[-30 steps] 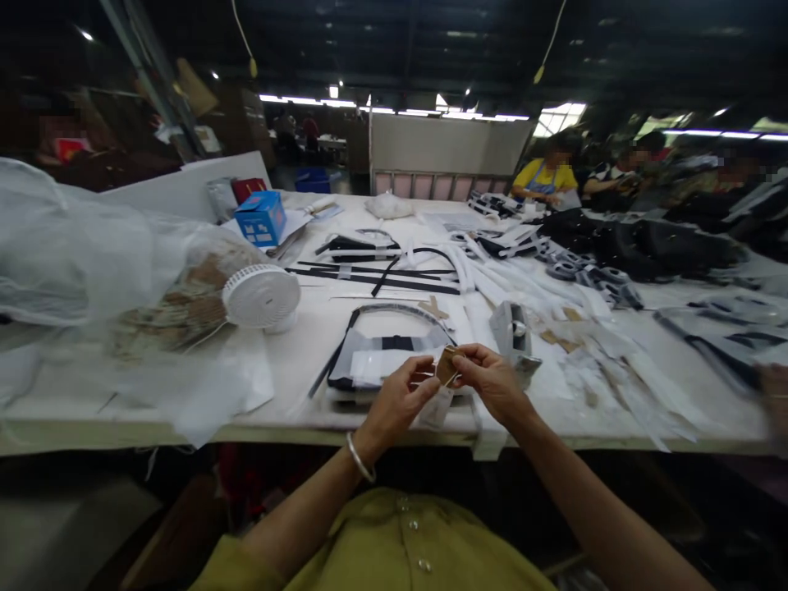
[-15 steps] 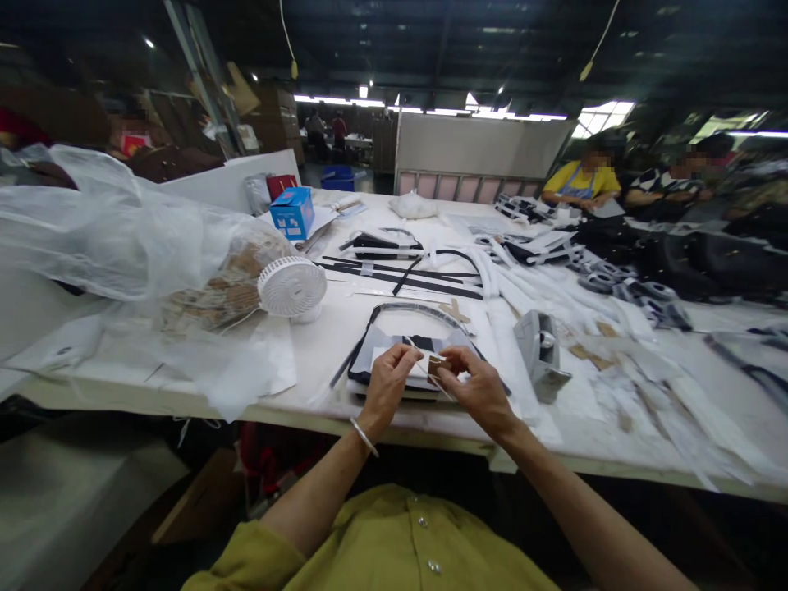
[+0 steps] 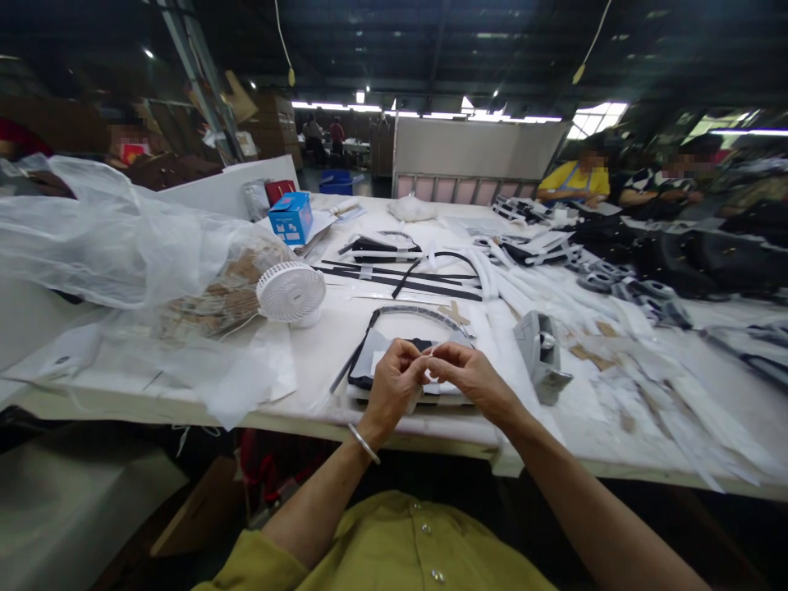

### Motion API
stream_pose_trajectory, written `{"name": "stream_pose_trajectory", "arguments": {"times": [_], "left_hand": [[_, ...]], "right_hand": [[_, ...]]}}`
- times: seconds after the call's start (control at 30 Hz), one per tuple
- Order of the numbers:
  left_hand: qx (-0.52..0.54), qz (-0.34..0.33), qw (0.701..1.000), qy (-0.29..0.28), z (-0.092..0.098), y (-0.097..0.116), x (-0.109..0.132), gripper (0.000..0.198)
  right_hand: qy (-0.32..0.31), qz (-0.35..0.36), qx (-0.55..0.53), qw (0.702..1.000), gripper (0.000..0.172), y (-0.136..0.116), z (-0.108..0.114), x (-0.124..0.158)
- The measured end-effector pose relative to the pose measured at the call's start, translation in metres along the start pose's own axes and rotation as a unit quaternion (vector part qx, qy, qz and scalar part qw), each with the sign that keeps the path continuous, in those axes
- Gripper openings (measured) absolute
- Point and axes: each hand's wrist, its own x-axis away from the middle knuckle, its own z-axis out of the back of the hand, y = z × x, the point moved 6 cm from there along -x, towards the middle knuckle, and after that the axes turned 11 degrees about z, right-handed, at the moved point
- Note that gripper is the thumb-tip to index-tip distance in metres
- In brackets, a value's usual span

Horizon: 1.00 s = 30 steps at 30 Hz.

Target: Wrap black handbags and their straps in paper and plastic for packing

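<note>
My left hand (image 3: 397, 379) and my right hand (image 3: 465, 373) meet fingertip to fingertip above a bag. Both are closed in a pinch on a thin white string (image 3: 429, 373), of which only a small bit shows between the fingers. The bag (image 3: 362, 369) lies flat at the table's front edge, black and partly wrapped in pale sheet, largely hidden under my hands. Its dark handle (image 3: 419, 310), covered in clear wrap, arches out behind it.
A white fan (image 3: 291, 292) and a clear plastic sack (image 3: 215, 287) of brown pieces stand on the left. A grey tape dispenser (image 3: 542, 357) is to the right. Black strips (image 3: 431, 287) lie behind the bag, a blue box (image 3: 291, 217) at the back left. Co-workers sit at far right.
My hands have come together from slightly apart. The brown tag that showed at my right fingers is now out of sight, and less of the white string shows.
</note>
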Motion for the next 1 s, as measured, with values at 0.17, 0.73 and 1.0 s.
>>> {"name": "stream_pose_trajectory", "arguments": {"times": [0.17, 0.73, 1.0], "left_hand": [[0.026, 0.035, 0.998, -0.047, 0.001, -0.002, -0.001, 0.032], [0.082, 0.127, 0.981, -0.124, 0.013, -0.018, -0.002, 0.042], [0.137, 0.222, 0.95, -0.174, 0.023, -0.045, 0.01, 0.046]], "right_hand": [[0.02, -0.015, -0.048, 0.999, 0.029, 0.017, -0.01, -0.003], [-0.001, -0.089, -0.247, 0.965, 0.03, 0.035, -0.032, -0.004], [0.069, -0.041, -0.252, 0.964, 0.013, 0.025, -0.008, -0.013]]}}
